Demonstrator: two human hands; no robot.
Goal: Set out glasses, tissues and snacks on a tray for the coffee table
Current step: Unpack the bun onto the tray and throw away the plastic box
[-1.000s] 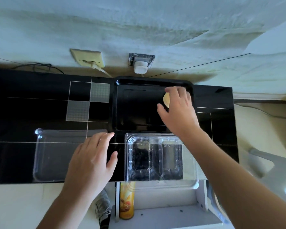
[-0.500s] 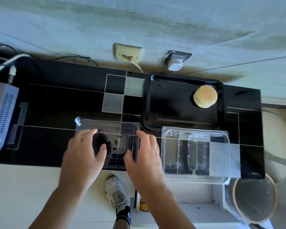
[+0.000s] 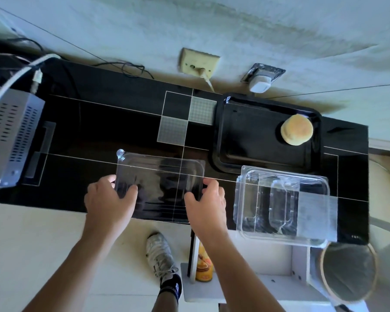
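Both hands have closed onto the clear lid (image 3: 159,179) since 0.5 s ago: left hand (image 3: 109,199) pinches its left edge, right hand (image 3: 206,200) its right edge. Lift evenly, I'd say; thin plastic flexes. Just right sits the empty clear container (image 3: 282,201). Beyond it, the black tray (image 3: 252,136) holds 1 bun (image 3: 296,132) at its far right.

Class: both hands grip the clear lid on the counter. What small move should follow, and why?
Probably lift the lid and carry it right onto the open clear box. The left hand and right hand pinch its near corners, the bun already sits on the black tray, and the box looks empty.
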